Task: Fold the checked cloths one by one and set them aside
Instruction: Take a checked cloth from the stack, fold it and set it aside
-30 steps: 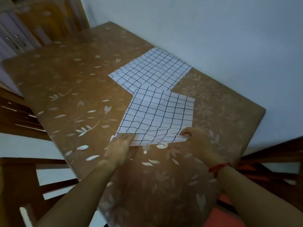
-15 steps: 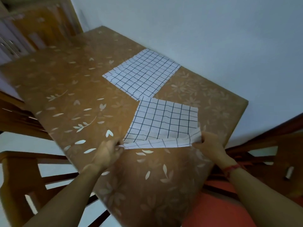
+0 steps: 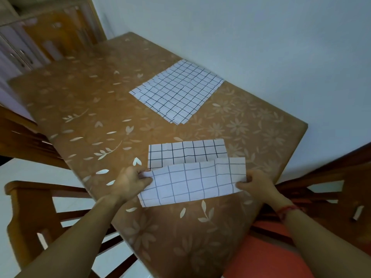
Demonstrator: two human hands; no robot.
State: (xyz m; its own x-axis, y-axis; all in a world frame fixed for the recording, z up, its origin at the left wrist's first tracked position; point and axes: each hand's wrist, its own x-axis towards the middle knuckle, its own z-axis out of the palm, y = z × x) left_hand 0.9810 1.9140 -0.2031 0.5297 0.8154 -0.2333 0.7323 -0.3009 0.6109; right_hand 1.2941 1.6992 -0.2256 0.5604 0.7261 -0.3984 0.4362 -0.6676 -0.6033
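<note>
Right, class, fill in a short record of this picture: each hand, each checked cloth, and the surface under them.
Left hand: pinches the near cloth's left end
Right hand: pinches its right end
Near cloth: near edge lifted, far part flat on the table
Far cloth: spread flat, untouched, beside the wall
Surface: brown flowered table
</note>
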